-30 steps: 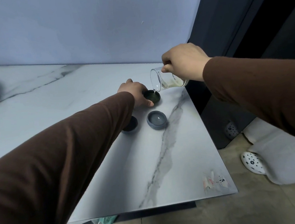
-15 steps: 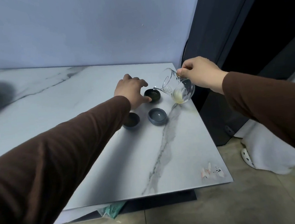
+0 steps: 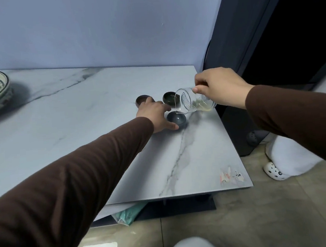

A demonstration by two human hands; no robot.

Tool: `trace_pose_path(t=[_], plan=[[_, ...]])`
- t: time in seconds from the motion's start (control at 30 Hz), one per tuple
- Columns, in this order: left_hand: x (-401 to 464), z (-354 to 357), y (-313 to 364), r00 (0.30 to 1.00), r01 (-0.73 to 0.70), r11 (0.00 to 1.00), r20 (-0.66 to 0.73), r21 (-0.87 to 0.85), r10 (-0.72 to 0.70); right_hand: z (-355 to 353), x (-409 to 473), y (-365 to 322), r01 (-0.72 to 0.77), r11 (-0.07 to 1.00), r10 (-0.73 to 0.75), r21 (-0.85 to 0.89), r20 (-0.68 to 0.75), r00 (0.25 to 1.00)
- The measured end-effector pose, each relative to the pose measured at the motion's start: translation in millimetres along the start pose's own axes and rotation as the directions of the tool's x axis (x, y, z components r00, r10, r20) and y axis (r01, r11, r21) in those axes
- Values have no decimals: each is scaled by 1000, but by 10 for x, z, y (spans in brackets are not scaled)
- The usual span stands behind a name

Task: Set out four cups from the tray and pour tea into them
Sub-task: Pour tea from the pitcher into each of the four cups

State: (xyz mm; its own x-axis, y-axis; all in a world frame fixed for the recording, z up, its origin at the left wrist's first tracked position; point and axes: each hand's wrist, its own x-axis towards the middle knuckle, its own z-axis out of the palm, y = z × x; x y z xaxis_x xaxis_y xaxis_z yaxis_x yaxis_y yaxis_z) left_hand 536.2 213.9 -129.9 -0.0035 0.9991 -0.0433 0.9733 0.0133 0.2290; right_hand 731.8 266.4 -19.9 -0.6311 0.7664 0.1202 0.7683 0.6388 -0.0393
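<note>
Near the centre of the frame, the right hand (image 3: 219, 88) was closed around the rear of a glass pitcher (image 3: 192, 102), thumb and fingers pinching its rim and handle side. The pitcher lay tipped almost on its side, its long axis running left to right across the frame, spout toward the left and low. Pale tea pooled in its lower right belly, and a thin stream fell from the spout into the grey cup (image 3: 176, 119) directly beneath it on the counter (image 3: 191, 160).

The left hand (image 3: 155, 114) rested just left of that cup, fingers spread and loosely curled, thumb touching the cup's near wall to steady it; it gripped nothing outright. Above the grey cup stood a dark green cup (image 3: 168, 97), and to its left a brown cup (image 3: 142, 100), partly behind the left fingers. A fourth cup was not visible, possibly hidden under the left hand. The spout sat closest to the grey cup, so any next pour would likely mean swinging the pitcher up-frame or leftward.
</note>
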Motion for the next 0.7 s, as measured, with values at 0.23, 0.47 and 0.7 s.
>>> trace_pose_path(t=[0.23,0.47,0.7], plan=[[22,75,-5,1000,14,1000,-12,-21,-14,-2,-18,-100,70,993,-69,-94,14,998],[39,86,-8,1000,20,999,-12,-37,-21,-10,1,-172,176,965,-188,-197,-44,981],[55,95,-19,1000,20,999,-18,-42,-21,-19,0,-244,238,938,-263,-250,-71,962]])
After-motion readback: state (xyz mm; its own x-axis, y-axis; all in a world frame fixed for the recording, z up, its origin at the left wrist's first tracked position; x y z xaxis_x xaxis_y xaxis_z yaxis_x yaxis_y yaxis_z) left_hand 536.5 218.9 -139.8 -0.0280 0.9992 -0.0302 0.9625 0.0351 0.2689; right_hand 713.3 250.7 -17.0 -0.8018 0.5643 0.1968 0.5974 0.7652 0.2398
